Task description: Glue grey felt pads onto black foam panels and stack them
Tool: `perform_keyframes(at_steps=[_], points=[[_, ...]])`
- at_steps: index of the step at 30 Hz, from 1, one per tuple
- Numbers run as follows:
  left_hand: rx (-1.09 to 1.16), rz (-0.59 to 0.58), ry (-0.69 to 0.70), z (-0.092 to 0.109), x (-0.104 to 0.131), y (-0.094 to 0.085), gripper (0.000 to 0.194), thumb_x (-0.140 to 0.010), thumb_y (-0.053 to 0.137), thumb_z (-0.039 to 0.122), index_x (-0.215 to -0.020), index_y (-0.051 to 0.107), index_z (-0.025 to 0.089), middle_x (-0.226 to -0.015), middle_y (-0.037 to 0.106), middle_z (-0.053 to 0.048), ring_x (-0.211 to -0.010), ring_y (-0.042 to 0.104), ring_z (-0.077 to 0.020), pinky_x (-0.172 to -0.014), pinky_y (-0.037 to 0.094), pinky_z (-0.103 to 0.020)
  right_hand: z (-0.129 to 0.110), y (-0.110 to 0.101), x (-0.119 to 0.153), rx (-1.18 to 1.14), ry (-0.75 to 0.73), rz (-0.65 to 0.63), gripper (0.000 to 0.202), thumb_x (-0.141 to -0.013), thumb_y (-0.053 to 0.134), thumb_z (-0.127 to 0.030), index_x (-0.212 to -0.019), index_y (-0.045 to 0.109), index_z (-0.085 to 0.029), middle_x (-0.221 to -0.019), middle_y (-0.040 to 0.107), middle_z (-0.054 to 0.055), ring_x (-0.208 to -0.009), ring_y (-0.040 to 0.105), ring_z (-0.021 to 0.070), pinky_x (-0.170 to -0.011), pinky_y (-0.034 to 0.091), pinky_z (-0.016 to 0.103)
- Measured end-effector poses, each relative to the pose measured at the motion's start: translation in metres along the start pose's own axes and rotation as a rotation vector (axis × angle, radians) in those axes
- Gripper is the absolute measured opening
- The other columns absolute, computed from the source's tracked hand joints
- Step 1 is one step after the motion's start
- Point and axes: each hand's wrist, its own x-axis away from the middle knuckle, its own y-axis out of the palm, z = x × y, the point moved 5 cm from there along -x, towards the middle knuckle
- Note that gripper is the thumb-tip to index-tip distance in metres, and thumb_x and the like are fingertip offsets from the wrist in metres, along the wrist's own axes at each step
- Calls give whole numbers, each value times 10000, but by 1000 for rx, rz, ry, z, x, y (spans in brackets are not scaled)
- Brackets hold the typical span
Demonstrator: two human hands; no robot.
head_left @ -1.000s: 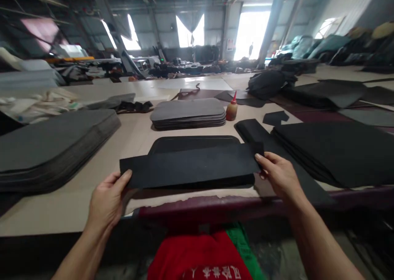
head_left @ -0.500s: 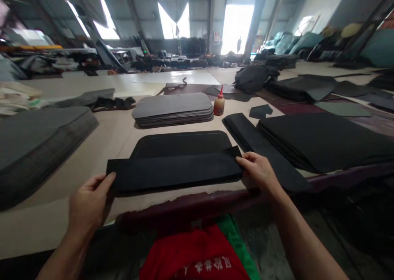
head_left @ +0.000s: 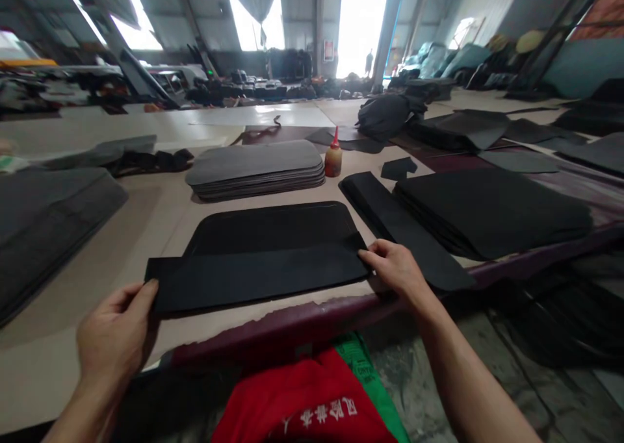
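A long black strip of sheet material [head_left: 258,275] stretches between my two hands near the table's front edge. My left hand [head_left: 117,326] pinches its left end between thumb and fingers. At the other end, my right hand [head_left: 392,265] grips the right corner the same way. Beneath the strip lies a black panel with rounded corners [head_left: 273,225]; its front part is covered by the strip. Just right of the panel, another long dark strip [head_left: 404,228] lies slantwise on the table.
Behind the panel stand a stack of grey rounded panels [head_left: 258,164] and a bottle with a red nozzle [head_left: 333,157]. A pile of black sheets [head_left: 492,209] is at right, thick grey sheets [head_left: 49,215] at left. The table's front edge [head_left: 287,323] has a dark red cover.
The view has turned slightly right, so everything sits further left. The strip's right end lies flatter over the panel. Both hands keep their hold on it.
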Motion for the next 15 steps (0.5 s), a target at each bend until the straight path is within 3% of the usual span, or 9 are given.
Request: perform_keyframes(at_steps=[4, 9, 15], points=[[-10, -2, -73, 6, 4, -3, 399, -713, 601, 540, -923, 718, 223, -769, 675, 9, -672, 587, -191, -615, 395, -258, 0, 1, 2, 39, 2, 1, 347, -791, 632, -495, -609, 539, -214, -545, 487, -50, -562, 464, 135, -563, 300, 262], [-23, -17, -55, 10, 8, -3, 368, -735, 596, 534, -927, 707, 241, -797, 672, 18, -748, 608, -191, -665, 392, -254, 1, 3, 3, 101, -114, 91, 301, -811, 649, -429, -619, 562, -215, -699, 563, -27, -642, 529, 143, -632, 338, 272], [-75, -19, -88, 11, 10, -3, 380, -756, 592, 559, -953, 712, 258, -812, 680, 22, -729, 598, -187, -675, 391, -260, -1, 5, 6, 171, -164, 146, 293, -827, 671, -374, -611, 557, -211, -745, 532, -18, -650, 531, 142, -651, 349, 283]])
